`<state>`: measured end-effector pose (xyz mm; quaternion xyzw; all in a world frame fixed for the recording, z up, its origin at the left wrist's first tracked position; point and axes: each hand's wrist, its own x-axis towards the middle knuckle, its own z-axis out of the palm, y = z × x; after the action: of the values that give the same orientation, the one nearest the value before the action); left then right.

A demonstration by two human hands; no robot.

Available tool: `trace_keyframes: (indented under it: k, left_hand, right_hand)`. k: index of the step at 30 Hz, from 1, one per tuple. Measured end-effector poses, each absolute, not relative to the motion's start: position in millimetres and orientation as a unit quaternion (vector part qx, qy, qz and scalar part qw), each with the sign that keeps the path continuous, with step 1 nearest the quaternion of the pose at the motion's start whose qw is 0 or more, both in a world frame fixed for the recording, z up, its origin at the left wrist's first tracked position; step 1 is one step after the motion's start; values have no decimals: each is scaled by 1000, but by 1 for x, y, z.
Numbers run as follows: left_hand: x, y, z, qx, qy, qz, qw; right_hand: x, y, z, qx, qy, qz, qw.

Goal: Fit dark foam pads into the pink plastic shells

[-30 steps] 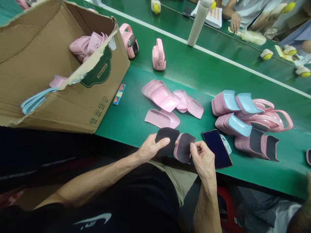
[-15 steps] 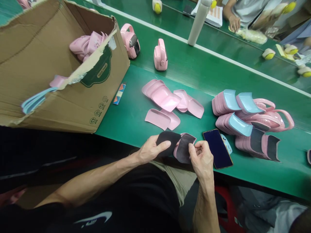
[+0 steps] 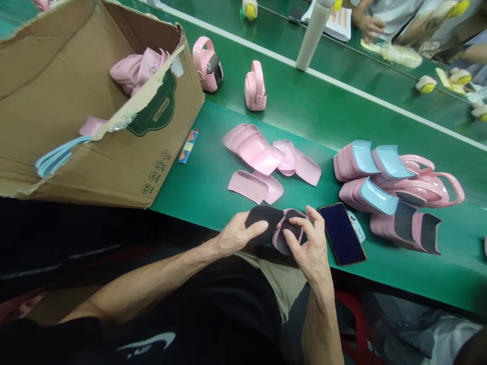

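My left hand (image 3: 236,234) is closed on dark, flat pads (image 3: 264,218), the thumb lying across the top one. Beside these, at the table's front edge, is a pink curved panel (image 3: 276,234) with a dark lining in it; whether the left fingers also hold it from below is hidden. My right hand (image 3: 314,248) has its fingers apart, with thumb and fingertips touching the dark lining. Several loose pink curved panels (image 3: 255,148) lie on the green table ahead of my hands.
A torn cardboard box (image 3: 167,147) with pink parts stands at left. On the right are a phone (image 3: 342,234), stacked pink panels (image 3: 348,162) and pink handled housings (image 3: 429,187). Behind stand two pink devices (image 3: 255,91) and a bottle (image 3: 312,38). Across the table, a person's hand (image 3: 371,28) shows.
My right hand has opened from a pinch at the panel's right edge and moved its fingers inward onto the dark lining. The left hand keeps its grip in nearly the same place.
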<state>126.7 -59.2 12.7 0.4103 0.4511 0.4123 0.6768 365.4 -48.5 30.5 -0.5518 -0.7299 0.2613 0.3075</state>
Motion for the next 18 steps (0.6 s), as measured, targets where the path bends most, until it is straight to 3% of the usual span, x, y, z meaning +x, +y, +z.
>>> trace_keyframes:
  k: [18]
  left_hand:
    - [125,-59,11,412,448,415,676]
  right_hand:
    - [375,-42,39,-521,-751,301,273]
